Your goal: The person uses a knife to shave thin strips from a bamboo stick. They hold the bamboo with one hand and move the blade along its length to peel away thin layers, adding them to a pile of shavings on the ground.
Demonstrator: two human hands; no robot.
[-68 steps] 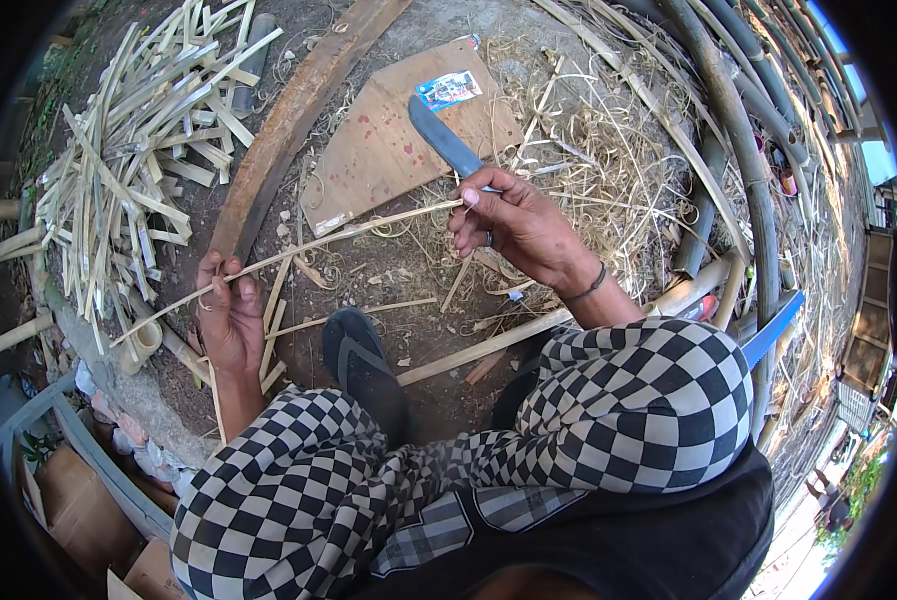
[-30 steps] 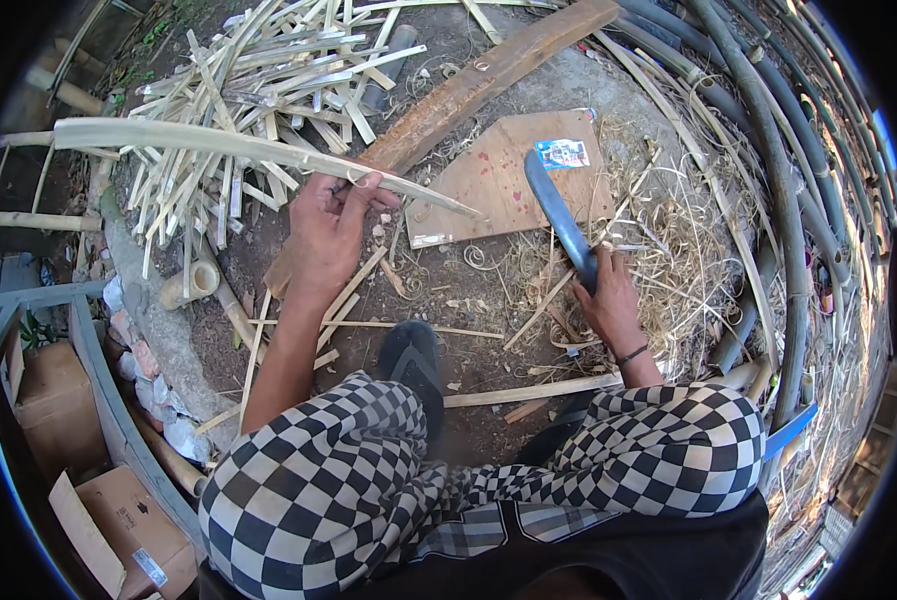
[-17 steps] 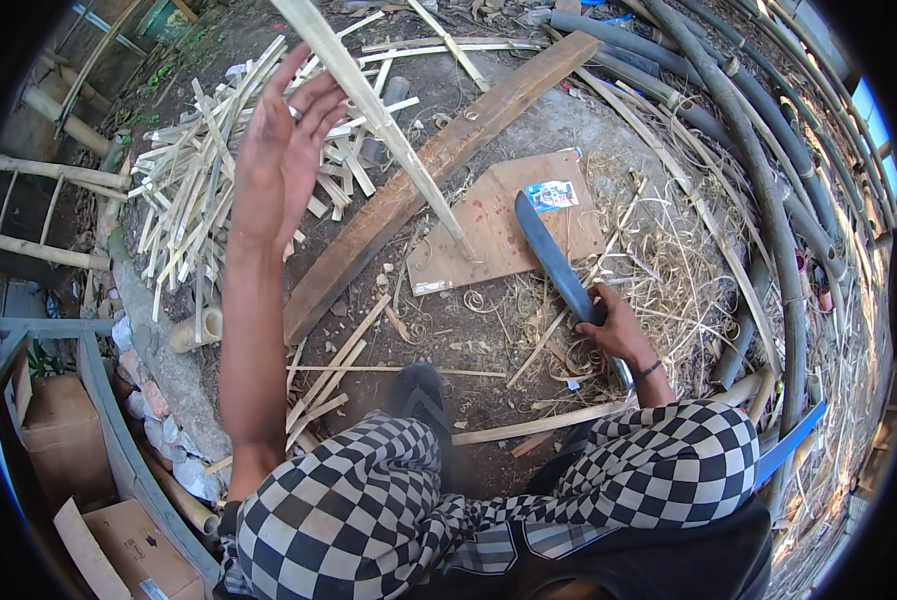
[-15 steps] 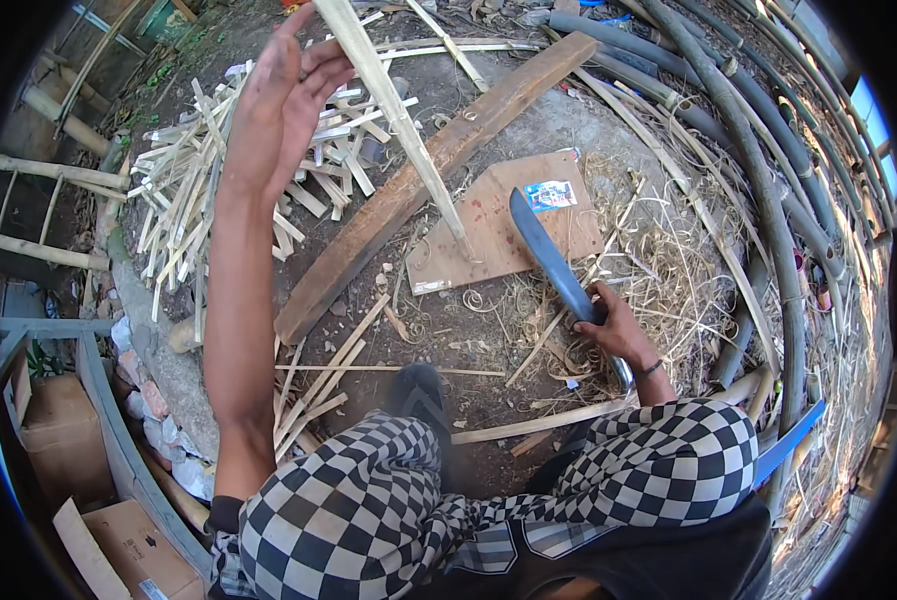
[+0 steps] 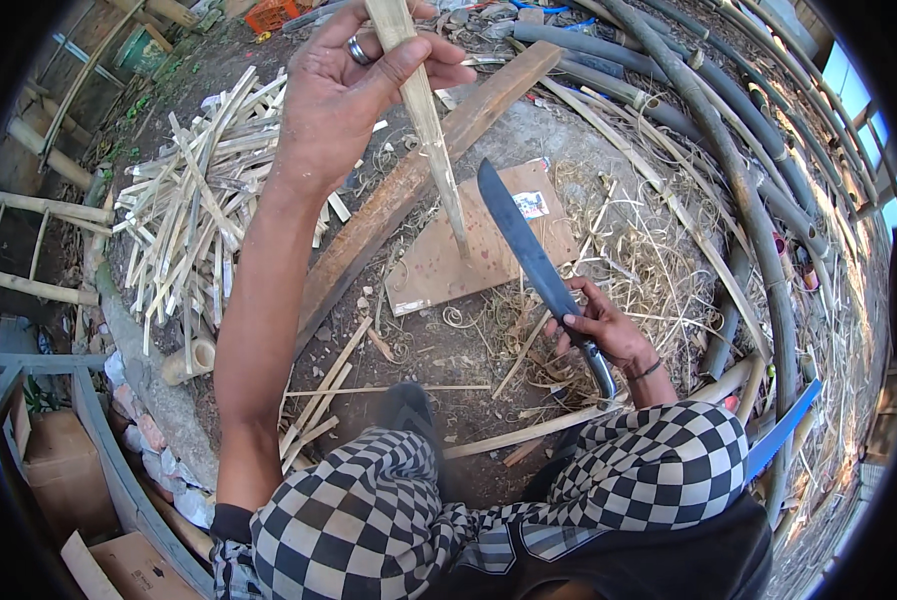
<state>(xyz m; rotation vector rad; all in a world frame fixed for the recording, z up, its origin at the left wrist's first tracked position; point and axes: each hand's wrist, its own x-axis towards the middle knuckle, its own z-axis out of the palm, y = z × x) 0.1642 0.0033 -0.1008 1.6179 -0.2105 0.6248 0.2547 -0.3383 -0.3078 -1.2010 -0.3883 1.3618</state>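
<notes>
The person sits with knees apart in checkered trousers (image 5: 658, 465), and I see both hands busy. The left hand (image 5: 343, 95), a ring on one finger, is raised out in front, pinching a pale wooden strip (image 5: 430, 145) between the thumb and the fingers, which are partly hidden behind it. The strip runs out of sight at the top and slants down to a thin end over the plywood board (image 5: 433, 275); I can't tell from here whether that end touches it. The right hand (image 5: 608, 335) is nearer the right knee, its fingers curled loosely about a big knife (image 5: 528, 245), thumb pressed near where blade meets handle. The dark blade points up and away to the left, its tip over the board beside the strip's lower end, and the handle's butt shows below the hand. The board lies on the ground, spotted red, with a sticker (image 5: 530, 204) partly behind the blade. A thick beam (image 5: 398, 205) lies aslant just left of the board, behind the strip. Farther left is a heap of pale sticks (image 5: 193, 215); curly shavings (image 5: 658, 275) cover the ground to the right, near long bamboo poles (image 5: 753, 210).
</notes>
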